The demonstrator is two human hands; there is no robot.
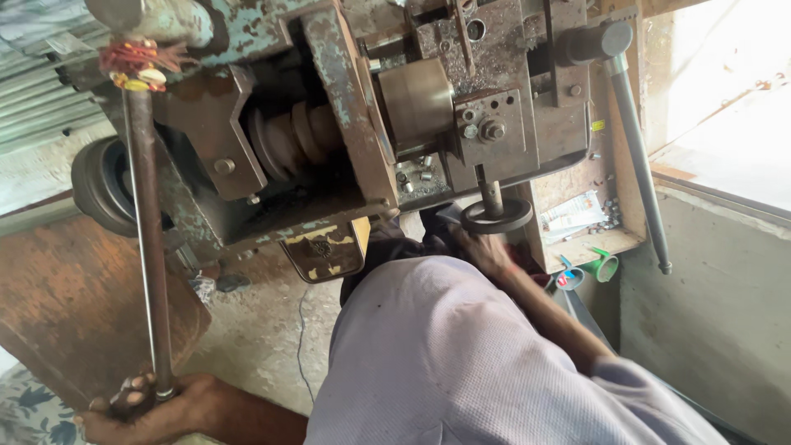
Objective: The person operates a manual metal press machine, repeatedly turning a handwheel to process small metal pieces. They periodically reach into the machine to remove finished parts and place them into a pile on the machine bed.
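Note:
My left hand (140, 408) is closed around the lower end of a long rusty lever rod (148, 239), which runs up to an old machine (329, 49) with peeling teal paint. My right hand (488, 250) reaches forward past my pale lilac shirt (445, 354) and grips the underside of a small black handwheel (496, 216) on a short shaft below the machine's head. Several small metal pieces (412, 177) lie in a recess just left of that shaft. A red and yellow thread tassel (136, 62) is tied around the top of the rod.
A worm gear (288, 140) shows inside the machine body. A second grey lever (638, 165) with a black knob hangs at the right. A wooden shelf (593, 239) holds paper and small parts; green and blue rings (606, 265) sit below it. A rusty sheet (66, 305) stands at the left.

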